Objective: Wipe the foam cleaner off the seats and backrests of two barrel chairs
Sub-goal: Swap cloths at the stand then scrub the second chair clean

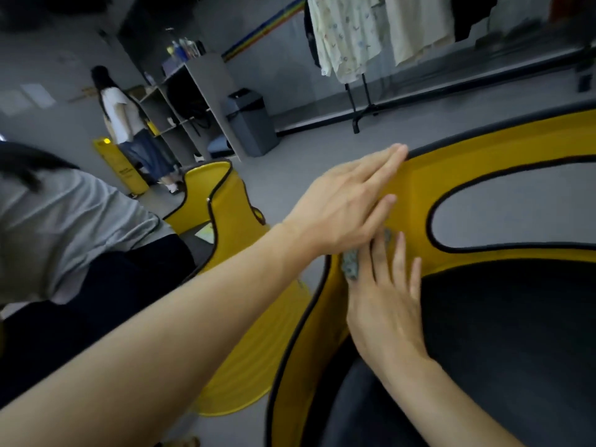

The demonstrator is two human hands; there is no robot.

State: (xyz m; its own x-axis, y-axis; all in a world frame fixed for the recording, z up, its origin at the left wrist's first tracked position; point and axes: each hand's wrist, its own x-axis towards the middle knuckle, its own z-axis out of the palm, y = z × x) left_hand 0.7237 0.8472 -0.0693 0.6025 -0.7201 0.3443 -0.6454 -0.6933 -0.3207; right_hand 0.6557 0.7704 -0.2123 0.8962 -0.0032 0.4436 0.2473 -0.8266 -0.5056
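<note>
A yellow barrel chair (458,175) with black trim and a dark seat (503,333) fills the right of the view. My left hand (348,201) lies flat with straight fingers on the top of its backrest. My right hand (387,298) presses a grey cloth (351,265) against the inner face of the backrest with straight fingers; most of the cloth is hidden under the hand. A second yellow barrel chair (222,201) stands to the left, further back. No foam is plainly visible.
A seated person in a grey top (64,227) is close at the left. Another person (122,121) stands by grey shelves (193,101). A grey bin (251,124) and a clothes rack (364,101) with hanging garments stand on the grey floor behind.
</note>
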